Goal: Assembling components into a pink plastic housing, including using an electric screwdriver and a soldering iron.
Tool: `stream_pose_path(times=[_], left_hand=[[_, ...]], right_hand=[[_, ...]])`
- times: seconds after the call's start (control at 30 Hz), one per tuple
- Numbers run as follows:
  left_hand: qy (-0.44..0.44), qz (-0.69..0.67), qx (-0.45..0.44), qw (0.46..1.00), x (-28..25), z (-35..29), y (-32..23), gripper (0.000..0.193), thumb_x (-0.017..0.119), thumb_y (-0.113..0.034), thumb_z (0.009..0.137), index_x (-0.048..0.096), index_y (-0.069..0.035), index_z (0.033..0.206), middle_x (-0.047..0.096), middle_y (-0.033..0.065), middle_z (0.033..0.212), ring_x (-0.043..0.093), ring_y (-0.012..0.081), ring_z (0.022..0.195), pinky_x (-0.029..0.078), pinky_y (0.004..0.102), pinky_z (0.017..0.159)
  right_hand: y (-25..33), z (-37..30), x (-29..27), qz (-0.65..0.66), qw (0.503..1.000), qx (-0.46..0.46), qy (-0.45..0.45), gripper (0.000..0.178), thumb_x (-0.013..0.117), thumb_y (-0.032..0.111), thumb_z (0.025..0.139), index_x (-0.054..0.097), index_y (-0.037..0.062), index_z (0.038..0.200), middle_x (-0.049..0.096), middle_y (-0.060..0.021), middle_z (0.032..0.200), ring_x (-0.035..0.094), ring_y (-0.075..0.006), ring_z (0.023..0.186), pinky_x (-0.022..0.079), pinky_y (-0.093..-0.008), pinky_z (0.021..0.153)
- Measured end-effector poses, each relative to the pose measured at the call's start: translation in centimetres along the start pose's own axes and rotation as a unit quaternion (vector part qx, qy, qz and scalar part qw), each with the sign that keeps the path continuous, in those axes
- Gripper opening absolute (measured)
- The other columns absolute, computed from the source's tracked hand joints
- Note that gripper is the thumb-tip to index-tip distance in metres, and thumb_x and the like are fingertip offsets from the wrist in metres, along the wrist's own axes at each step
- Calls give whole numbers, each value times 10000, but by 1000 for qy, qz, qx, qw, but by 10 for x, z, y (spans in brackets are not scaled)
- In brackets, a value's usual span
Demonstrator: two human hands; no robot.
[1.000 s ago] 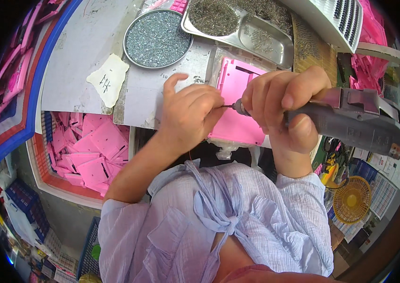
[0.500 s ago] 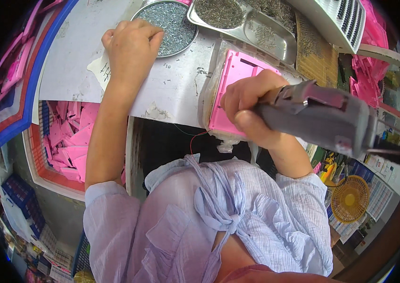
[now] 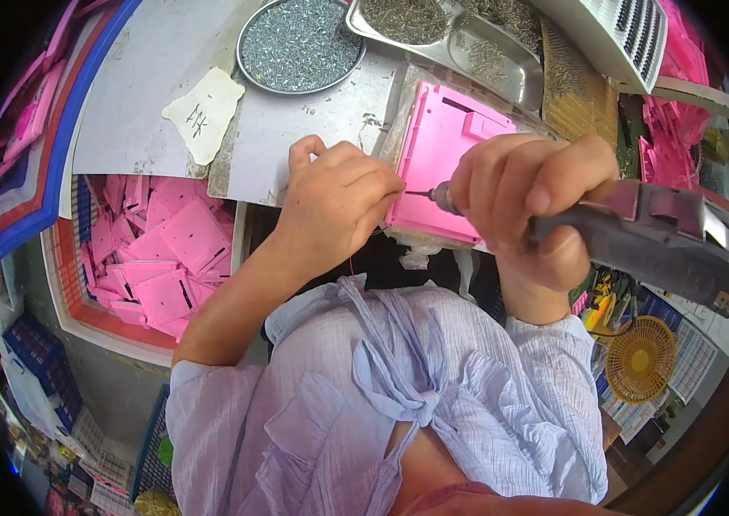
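Observation:
My right hand (image 3: pixel 532 202) is wrapped round a dark grey electric screwdriver (image 3: pixel 657 245). Its thin bit (image 3: pixel 419 193) points left over the near part of a pink plastic panel (image 3: pixel 446 150). At the bit's tip, my left hand (image 3: pixel 334 202) has its thumb and forefinger pinched together; whatever they hold is too small or hidden to make out. Clear plastic wrap (image 3: pixel 416 255) shows under and around the panel, which lies flat on the bench. Beyond my left hand stands a round metal tray (image 3: pixel 240 60) of small silvery screws (image 3: pixel 300 43).
A metal tray with compartments (image 3: pixel 515 90) holds darker small fasteners at the back. A torn white paper (image 3: pixel 205 116) lies on the bench. Lower left, a bin (image 3: pixel 64 284) holds several pink panels. A white slotted rack (image 3: pixel 605 43) stands at the back right.
My left hand has left the round screw tray and come toward me and right, to the bit's tip. The screwdriver has swung, so its bit now shows pointing left.

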State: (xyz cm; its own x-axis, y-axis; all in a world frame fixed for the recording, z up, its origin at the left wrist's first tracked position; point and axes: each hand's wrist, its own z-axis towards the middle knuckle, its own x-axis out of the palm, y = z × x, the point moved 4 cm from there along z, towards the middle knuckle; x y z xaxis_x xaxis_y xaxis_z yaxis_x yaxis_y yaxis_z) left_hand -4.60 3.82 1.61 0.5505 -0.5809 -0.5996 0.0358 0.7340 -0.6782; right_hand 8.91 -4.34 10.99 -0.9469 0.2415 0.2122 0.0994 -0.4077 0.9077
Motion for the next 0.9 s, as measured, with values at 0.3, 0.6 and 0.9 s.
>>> stream_pose_path(times=[0.3, 0.6, 0.9], left_hand=[[66, 5, 0, 998, 1, -2, -7, 219, 767, -126, 771, 718, -123, 985, 709, -18, 1006, 628, 175, 958, 347, 428, 890], [159, 17, 46, 986, 16, 8, 0, 475, 634, -3, 778, 687, -122, 1235, 628, -4, 1402, 514, 143, 1350, 372, 439, 914], [138, 31, 42, 989, 15, 9, -5, 445, 650, -30, 790, 698, -147, 1217, 647, -13, 1371, 539, 134, 1317, 361, 420, 876]], right_hand=[[-3, -14, 5, -12, 999, 14, -30, 360, 726, 372, 950, 482, 108, 957, 503, 16, 557, 484, -126, 449, 410, -317, 478], [-24, -43, 6, -79, 995, 14, 54, 265, 705, 212, 945, 471, 87, 937, 537, -48, 622, 509, -153, 506, 428, -345, 498], [-42, -49, 3, -183, 975, -71, 104, 195, 722, 47, 852, 538, 39, 913, 571, -64, 621, 596, -211, 554, 515, -341, 544]])
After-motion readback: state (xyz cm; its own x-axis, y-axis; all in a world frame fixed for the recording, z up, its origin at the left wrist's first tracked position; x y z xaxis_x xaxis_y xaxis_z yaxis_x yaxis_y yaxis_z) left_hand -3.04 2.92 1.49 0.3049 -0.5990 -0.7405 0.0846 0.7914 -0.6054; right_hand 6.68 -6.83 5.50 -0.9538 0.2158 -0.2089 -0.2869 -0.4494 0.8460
